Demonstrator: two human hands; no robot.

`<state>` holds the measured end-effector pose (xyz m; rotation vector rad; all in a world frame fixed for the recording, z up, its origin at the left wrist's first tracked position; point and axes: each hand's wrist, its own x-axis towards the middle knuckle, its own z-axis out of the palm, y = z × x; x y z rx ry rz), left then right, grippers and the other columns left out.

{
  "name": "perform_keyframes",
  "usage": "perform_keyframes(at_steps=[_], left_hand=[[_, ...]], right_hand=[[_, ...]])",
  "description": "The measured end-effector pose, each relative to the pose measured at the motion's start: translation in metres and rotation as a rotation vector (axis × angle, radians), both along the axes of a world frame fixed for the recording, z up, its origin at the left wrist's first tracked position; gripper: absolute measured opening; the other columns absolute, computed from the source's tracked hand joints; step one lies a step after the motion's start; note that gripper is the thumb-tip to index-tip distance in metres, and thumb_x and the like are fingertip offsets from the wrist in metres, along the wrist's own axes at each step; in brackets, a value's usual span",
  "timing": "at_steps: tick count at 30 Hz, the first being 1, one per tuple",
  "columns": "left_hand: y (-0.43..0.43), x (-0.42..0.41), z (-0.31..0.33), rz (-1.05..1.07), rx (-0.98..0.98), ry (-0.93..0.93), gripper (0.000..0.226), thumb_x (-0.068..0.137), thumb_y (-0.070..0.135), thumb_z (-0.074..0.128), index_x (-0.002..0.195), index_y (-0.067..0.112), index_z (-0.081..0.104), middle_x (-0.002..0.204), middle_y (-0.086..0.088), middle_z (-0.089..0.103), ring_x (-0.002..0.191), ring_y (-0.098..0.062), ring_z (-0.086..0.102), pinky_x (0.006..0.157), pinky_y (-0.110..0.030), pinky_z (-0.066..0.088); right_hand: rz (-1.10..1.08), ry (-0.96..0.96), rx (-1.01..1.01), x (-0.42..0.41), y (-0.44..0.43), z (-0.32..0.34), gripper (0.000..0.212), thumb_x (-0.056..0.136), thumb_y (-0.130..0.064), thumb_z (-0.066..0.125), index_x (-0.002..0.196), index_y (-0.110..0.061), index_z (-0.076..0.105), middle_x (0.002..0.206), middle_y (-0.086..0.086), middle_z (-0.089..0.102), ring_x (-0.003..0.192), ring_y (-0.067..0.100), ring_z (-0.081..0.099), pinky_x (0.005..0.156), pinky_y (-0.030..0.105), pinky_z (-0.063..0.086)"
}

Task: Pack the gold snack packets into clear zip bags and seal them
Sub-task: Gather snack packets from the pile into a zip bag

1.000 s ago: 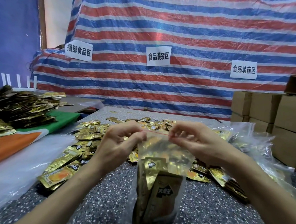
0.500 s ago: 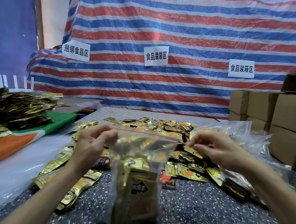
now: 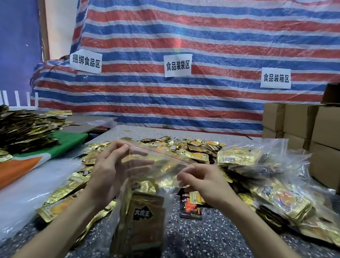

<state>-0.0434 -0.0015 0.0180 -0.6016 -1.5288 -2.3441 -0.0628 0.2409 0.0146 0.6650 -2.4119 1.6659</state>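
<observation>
Pinching the red zip strip (image 3: 160, 152) of the clear zip bag (image 3: 157, 165) at both ends, left hand (image 3: 108, 169) on the left corner, right hand (image 3: 203, 182) on the right. Holding it upright, gold snack packets (image 3: 143, 218) stacked inside, just in front of the loose packet pile (image 3: 184, 147).

I work in a makeshift packing room: striped tarp (image 3: 209, 42) with paper signs (image 3: 177, 65) up top, cardboard boxes (image 3: 303, 124) at right, gold packets (image 3: 191, 149) heaped across the table (image 3: 208, 239).
</observation>
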Motion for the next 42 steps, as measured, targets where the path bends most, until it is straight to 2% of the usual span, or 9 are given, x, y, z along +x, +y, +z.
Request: perform_keyframes(at_steps=[8, 12, 15, 19, 21, 24, 30, 38, 42], left_hand=[[-0.014, -0.001, -0.004, 0.128, -0.09, -0.043, 0.021, 0.09, 0.023, 0.052, 0.079, 0.011, 0.065, 0.095, -0.024, 0.071, 0.081, -0.041, 0.072, 0.067, -0.046, 0.061], [-0.005, -0.001, 0.002, 0.267, -0.252, -0.051, 0.026, 0.099, 0.008, 0.047, 0.079, 0.005, 0.065, 0.082, -0.018, 0.071, 0.067, -0.029, 0.069, 0.06, -0.03, 0.055], [0.005, 0.005, 0.013, 0.457, -0.356, 0.001, 0.012, 0.094, 0.005, 0.053, 0.089, 0.006, 0.064, 0.085, -0.009, 0.071, 0.075, -0.013, 0.066, 0.061, -0.016, 0.051], [0.025, 0.025, 0.031, 0.709, -0.832, 0.407, 0.027, 0.082, 0.041, 0.059, 0.106, 0.03, 0.062, 0.107, 0.027, 0.057, 0.104, 0.016, 0.049, 0.091, -0.017, 0.038], [0.039, 0.028, 0.043, 0.658, -1.035, 0.552, 0.031, 0.086, 0.045, 0.06, 0.111, 0.03, 0.066, 0.111, 0.027, 0.058, 0.108, 0.011, 0.049, 0.1, -0.029, 0.038], [0.056, 0.02, 0.057, 0.517, -1.267, 0.502, 0.031, 0.091, 0.047, 0.064, 0.115, 0.027, 0.069, 0.116, 0.016, 0.066, 0.113, -0.003, 0.056, 0.103, -0.039, 0.042], [0.061, 0.009, 0.064, 0.134, -1.238, 0.424, 0.024, 0.088, 0.039, 0.072, 0.103, 0.02, 0.074, 0.094, 0.011, 0.074, 0.091, 0.001, 0.067, 0.082, -0.028, 0.056], [0.063, 0.004, 0.065, 0.191, -1.14, 0.362, 0.009, 0.093, 0.017, 0.067, 0.092, 0.012, 0.075, 0.081, 0.005, 0.073, 0.077, -0.008, 0.069, 0.074, -0.029, 0.058], [0.061, 0.009, 0.072, 0.215, -1.086, 0.413, 0.006, 0.088, 0.021, 0.073, 0.087, 0.015, 0.076, 0.074, 0.012, 0.07, 0.068, 0.002, 0.063, 0.058, -0.012, 0.046]], right_hand=[[0.047, 0.103, -0.34, 0.015, 0.003, 0.009, 0.02, 0.085, -0.019, 0.068, 0.096, -0.004, 0.075, 0.085, 0.012, 0.077, 0.081, 0.024, 0.074, 0.078, 0.037, 0.06], [0.029, 0.172, -0.395, 0.02, -0.001, 0.008, 0.012, 0.091, -0.002, 0.065, 0.098, -0.001, 0.074, 0.079, 0.016, 0.075, 0.069, 0.021, 0.071, 0.067, 0.03, 0.06], [0.005, 0.215, -0.389, 0.024, -0.002, 0.007, 0.013, 0.094, -0.003, 0.062, 0.095, -0.004, 0.075, 0.079, 0.013, 0.076, 0.07, 0.019, 0.072, 0.065, 0.032, 0.061], [-0.001, 0.219, -0.389, 0.026, -0.003, 0.005, 0.015, 0.094, -0.004, 0.061, 0.093, -0.007, 0.076, 0.08, 0.012, 0.076, 0.071, 0.019, 0.071, 0.065, 0.032, 0.062], [0.011, 0.229, -0.376, 0.026, -0.002, 0.005, 0.013, 0.092, -0.006, 0.063, 0.096, -0.005, 0.075, 0.081, 0.012, 0.076, 0.072, 0.02, 0.072, 0.065, 0.032, 0.061], [0.018, 0.27, -0.372, 0.029, 0.0, 0.003, 0.015, 0.089, -0.01, 0.067, 0.1, -0.003, 0.073, 0.083, 0.013, 0.076, 0.074, 0.024, 0.073, 0.068, 0.032, 0.06], [-0.025, 0.293, -0.35, 0.033, 0.009, 0.001, 0.022, 0.083, -0.024, 0.068, 0.096, -0.008, 0.074, 0.087, 0.011, 0.076, 0.078, 0.034, 0.072, 0.073, 0.047, 0.062], [-0.047, 0.29, -0.318, 0.033, 0.008, 0.015, 0.008, 0.092, -0.009, 0.069, 0.092, -0.012, 0.077, 0.087, 0.008, 0.077, 0.081, 0.032, 0.073, 0.073, 0.045, 0.062], [-0.054, 0.264, -0.314, 0.033, 0.008, 0.024, 0.008, 0.092, -0.008, 0.068, 0.09, -0.007, 0.075, 0.085, 0.011, 0.076, 0.081, 0.038, 0.071, 0.074, 0.049, 0.061]])
